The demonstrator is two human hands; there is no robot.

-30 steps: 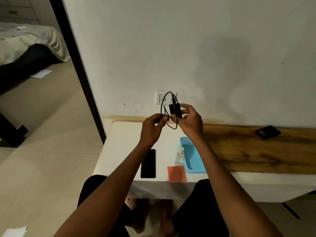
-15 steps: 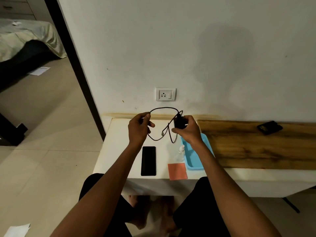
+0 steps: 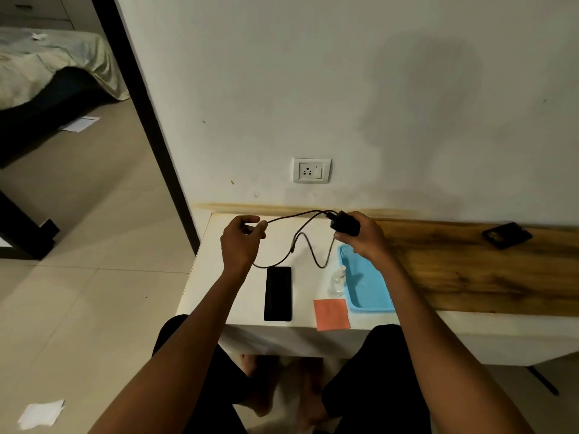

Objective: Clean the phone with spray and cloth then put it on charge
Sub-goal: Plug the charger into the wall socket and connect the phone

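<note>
Hands stretched a black cable [image 3: 300,242] apart, seemingly to untangle it: the right hand [image 3: 365,242] was closed around the charger block [image 3: 344,223], the left hand [image 3: 242,242] pinched the cord, possibly near its plug end. Below the left grip, the phone [image 3: 278,293] lay flat, within reach for plugging in.

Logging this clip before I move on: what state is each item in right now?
phone: flat on the white table, screen dark, no cable attached.
charger adapter: held in right hand, unplugged.
cable: uncoiled, pinched by left hand.
wall socket: empty.
spray bottle: upright beside the blue tray.
orange cloth: flat at the table edge.
</note>
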